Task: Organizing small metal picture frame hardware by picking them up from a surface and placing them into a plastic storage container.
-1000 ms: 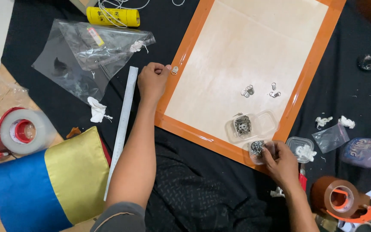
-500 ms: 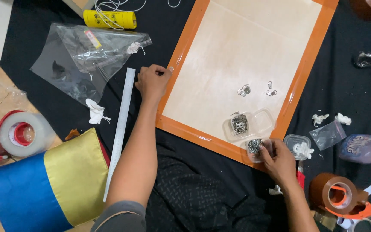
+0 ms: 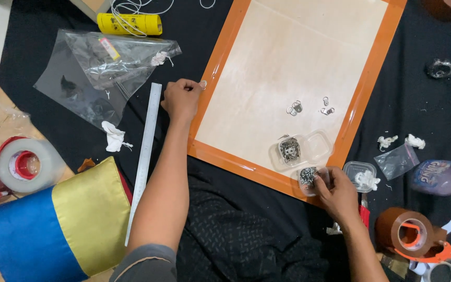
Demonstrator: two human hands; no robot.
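**A:** Start with the hands. What is each one gripping?

**B:** The right hand [image 3: 337,194] has its fingers curled down into a small clear container [image 3: 310,179] full of little metal screws. The fingertips are pinched together inside it, but whether they have hold of a screw is hidden by the fingers themselves. The left hand [image 3: 182,98] is closed into a loose fist, thumb and forefinger nipped on a small metal piece [image 3: 203,83] pressed right at the frame's edge.

**A:** Where does that container sit?

**B:** On the near rail of the orange picture frame [image 3: 216,62], at its lower right part, touching a second clear box [image 3: 298,149] whose lid lies open beside it on the pale backing board [image 3: 283,62].

**A:** And the frame, how does it lie?

**B:** Flat, back side up, on the black cloth [image 3: 236,230]. Its long axis runs away from the person and leans to the right, so the near rail slants down to the right. The left hand is at the left rail, about halfway along it.

**A:** Anything close by?

**B:** A metal ruler [image 3: 144,156] lies just left of the left forearm, roughly parallel to that rail. A few loose hangers [image 3: 294,108] rest on the board. A brown tape dispenser [image 3: 411,235] sits right of the right wrist.
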